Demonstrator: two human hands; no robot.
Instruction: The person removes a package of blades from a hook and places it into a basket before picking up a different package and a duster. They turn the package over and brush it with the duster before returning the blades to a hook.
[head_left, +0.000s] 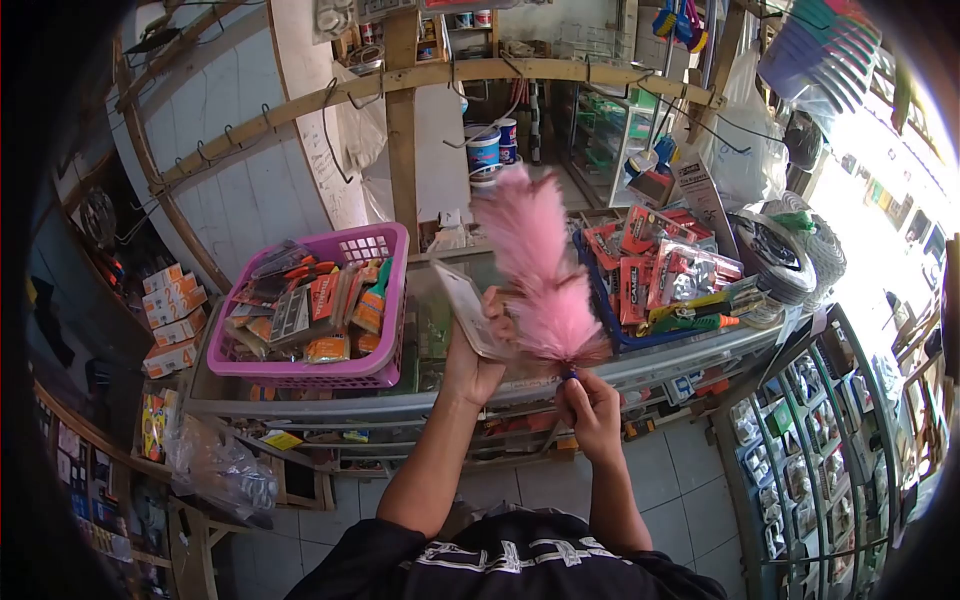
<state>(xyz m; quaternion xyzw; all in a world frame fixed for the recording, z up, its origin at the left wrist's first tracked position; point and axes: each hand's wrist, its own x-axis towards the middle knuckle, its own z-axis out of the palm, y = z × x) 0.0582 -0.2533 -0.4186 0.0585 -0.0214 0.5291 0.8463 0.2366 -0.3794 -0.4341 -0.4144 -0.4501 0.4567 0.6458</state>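
My right hand (590, 405) is closed round the short dark handle of a pink feather duster (535, 250), whose fluffy head points up and away from me. In my left hand (473, 372) is a flat, pale rectangular thing (462, 300), held tilted on edge; its kind I cannot make out. The duster's feathers are against or just in front of its right side, and partly hide the left fingers. Both hands are above the glass counter (430, 400), between a pink basket (395, 345) and a dark blue tray (640, 343).
Packaged tools and paintbrushes (370, 305) fill the basket. Several red-carded packets (650, 260) lie in the tray, with coiled hose (815, 255) to its right. A wooden rail with hooks (430, 77) crosses above the counter. A glass display case (815, 440) stands at right.
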